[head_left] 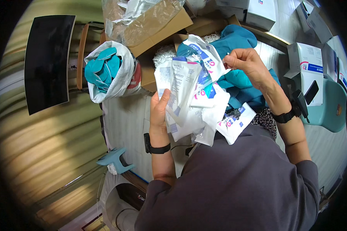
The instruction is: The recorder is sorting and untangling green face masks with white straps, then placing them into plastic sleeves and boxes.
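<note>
A fanned bunch of flat white printed packets point(181, 90) is gripped at its left side by my left hand point(159, 109), thumb on top. My right hand point(247, 66) is closed in a pinch at the right edge of another white packet point(213, 61) with a clear window; the exact pinch point is small and partly hidden. Below it, a white packet with dark contents point(237, 122) lies on my lap against my shirt. Teal cloth point(239, 38) is bunched behind and under the packets.
A white bag of teal pieces point(133, 82) stands at left, beside an open cardboard box point(162, 32) with plastic lining. White cartons point(305, 57) and a teal stool point(329, 104) with a phone near it point(311, 92) are at right. A pale blue stool point(117, 159) stands lower left.
</note>
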### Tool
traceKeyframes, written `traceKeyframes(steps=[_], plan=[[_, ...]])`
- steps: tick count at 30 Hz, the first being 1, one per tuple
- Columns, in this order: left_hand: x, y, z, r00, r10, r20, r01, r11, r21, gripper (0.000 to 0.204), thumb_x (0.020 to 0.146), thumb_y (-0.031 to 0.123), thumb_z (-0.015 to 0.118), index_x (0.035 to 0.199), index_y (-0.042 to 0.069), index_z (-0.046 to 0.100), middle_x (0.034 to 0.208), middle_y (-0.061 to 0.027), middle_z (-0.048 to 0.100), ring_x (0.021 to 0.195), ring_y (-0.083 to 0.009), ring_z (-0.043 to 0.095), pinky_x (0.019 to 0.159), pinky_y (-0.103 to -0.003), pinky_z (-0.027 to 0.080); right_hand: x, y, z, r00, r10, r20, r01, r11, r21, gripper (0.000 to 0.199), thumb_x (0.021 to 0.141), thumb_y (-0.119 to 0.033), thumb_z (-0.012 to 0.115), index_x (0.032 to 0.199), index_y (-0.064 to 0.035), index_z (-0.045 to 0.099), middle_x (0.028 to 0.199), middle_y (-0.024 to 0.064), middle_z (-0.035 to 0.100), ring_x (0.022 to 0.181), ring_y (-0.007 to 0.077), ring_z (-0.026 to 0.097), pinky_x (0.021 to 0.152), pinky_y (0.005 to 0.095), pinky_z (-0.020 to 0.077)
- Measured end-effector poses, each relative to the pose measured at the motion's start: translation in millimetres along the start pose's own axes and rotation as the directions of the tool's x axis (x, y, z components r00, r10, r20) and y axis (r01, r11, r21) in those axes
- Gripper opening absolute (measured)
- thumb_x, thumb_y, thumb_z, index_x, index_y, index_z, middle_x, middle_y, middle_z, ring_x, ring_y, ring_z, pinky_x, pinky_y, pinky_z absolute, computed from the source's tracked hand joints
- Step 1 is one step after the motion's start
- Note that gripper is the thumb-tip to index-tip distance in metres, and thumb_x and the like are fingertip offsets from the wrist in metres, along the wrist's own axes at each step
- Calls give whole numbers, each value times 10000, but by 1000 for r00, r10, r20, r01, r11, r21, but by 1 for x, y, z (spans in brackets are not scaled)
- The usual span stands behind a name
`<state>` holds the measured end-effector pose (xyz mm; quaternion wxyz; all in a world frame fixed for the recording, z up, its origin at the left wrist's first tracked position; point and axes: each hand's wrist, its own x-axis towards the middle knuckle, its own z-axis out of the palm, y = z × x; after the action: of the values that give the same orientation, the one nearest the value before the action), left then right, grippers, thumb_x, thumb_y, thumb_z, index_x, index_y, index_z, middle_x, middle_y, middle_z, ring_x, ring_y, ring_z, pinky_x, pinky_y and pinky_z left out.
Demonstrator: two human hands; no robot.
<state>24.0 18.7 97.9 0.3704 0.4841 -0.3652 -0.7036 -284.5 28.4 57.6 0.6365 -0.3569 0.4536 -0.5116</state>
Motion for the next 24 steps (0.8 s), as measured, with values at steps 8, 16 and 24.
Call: traceKeyframes(steps=[8, 16, 24], plan=[[-1, -4, -12, 999, -24, -21, 24, 999, -35, 403, 1007, 225, 550, 1294, -56, 524, 1176, -136, 646, 979, -182, 656, 845, -293, 528, 5, -10, -6, 998, -61, 8, 59, 987, 149, 289, 958, -283, 631, 907, -9, 706, 790, 26, 671, 685, 55, 580, 662, 201, 465], [-10, 8, -28, 988, -59, -139, 57, 998, -17, 391, 1006, 228, 536, 1278, -51, 503, 1106, -133, 631, 907, -183, 654, 770, -307, 545, 10, 0, -40, 998, -55, 42, 9, 710, 704, 408, 1055, -347, 413, 973, -29, 655, 792, 45, 623, 753, 178, 618, 746, 283, 546], [-25, 2, -39, 994, -40, -103, 20, 982, -188, 336, 992, 206, 536, 1220, -39, 504, 1035, -118, 593, 837, -168, 612, 702, -293, 503, 7, 24, -13, 955, -293, -40, 217, 788, -576, 145, 860, -143, 697, 796, -45, 613, 813, 84, 635, 732, 230, 623, 644, 311, 468]])
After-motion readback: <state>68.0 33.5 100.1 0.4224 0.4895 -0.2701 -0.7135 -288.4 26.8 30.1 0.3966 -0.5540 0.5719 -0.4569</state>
